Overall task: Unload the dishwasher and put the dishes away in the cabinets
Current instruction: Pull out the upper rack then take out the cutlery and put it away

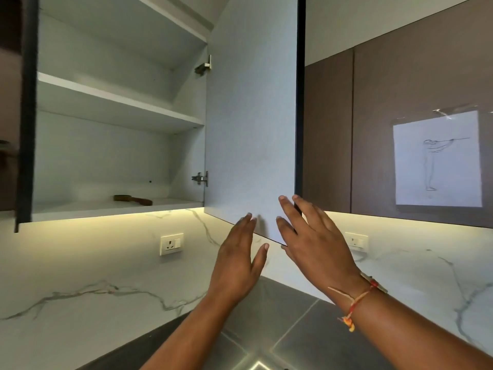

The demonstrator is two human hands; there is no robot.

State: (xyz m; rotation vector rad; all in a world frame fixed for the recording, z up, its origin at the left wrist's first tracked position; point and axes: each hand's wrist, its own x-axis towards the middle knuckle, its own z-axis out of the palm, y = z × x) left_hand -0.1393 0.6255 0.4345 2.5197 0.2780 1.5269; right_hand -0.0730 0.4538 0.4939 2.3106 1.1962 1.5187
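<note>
An upper cabinet [120, 102] stands open in front of me, with pale shelves. A brown wooden utensil [133, 200] lies on its bottom shelf; the shelves above show nothing. The cabinet door [250, 116] is swung out toward me, hinged on its left. My left hand [237, 260] is raised with straight fingers, fingertips at the door's lower edge. My right hand [312, 241] has its fingers spread over the door's lower right corner, the fingertips lying on the inner face. Neither hand holds a dish.
Closed brown cabinets [400, 116] run to the right, one with a taped paper sketch [437, 161]. A marble backsplash [80, 263] carries two wall sockets [171, 244]. A dark tiled counter [280, 329] lies below. Another dark door edge [25, 116] stands at the left.
</note>
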